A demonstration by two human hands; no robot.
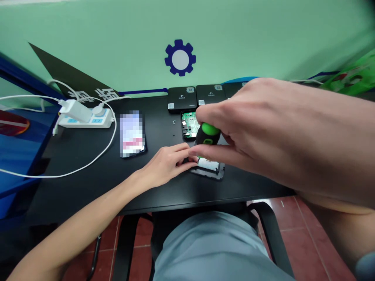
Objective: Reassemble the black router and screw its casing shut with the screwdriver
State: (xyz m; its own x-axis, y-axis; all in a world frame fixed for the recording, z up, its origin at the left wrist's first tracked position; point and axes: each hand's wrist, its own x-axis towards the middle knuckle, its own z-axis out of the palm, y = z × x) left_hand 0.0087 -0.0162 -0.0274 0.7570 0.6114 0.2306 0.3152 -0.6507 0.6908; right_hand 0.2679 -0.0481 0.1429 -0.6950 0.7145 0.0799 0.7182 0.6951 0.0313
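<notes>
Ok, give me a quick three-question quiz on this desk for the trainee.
1. Which hand grips the green-and-black screwdriver?
2. True or false: small loose screws lie on the black desk beside the green circuit board.
3. What is plugged into the white power strip? A. a white charger B. the screwdriver C. the circuit board

Key: 1. The right hand. 2. True. 3. A.

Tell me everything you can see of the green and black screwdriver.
The screwdriver has a chunky, plastic-looking handle with a bright green butt end and a black grip with a green inset. It stands roughly upright, held by the fingers of the right hand, just above a grey metal-lined case. Its shaft and tip are hidden behind the fingers.
</notes>
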